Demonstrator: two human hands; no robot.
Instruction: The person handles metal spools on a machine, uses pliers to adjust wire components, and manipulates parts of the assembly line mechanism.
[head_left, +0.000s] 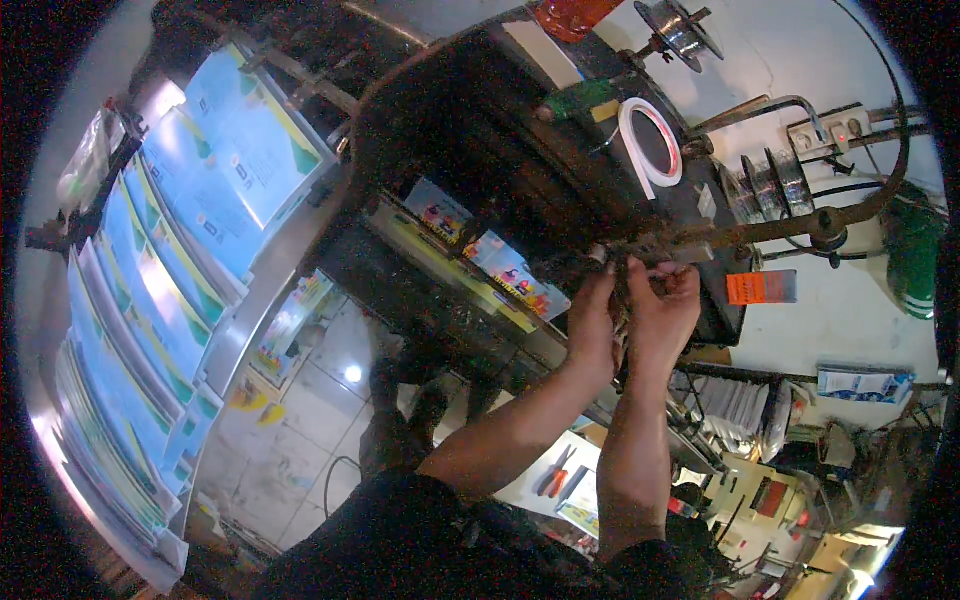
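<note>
Both my hands are raised to a dark metal machine (480, 150). My left hand (593, 325) and my right hand (663, 318) are close together, fingers pinched around a small rusty metal part (640, 252) at the end of a horizontal rod (790, 228). Which hand bears the grip is hard to tell; both touch the part. A strip of colourful printed sheets (505, 265) runs through the machine just left of my hands.
Stacks of blue printed sheets (170, 250) fan out on the left. A white tape roll (652, 140), a green tool (580, 98) and a wire spool (680, 28) lie on top of the machine. A power strip (830, 128) is at right. Pliers (556, 475) lie below on a white surface.
</note>
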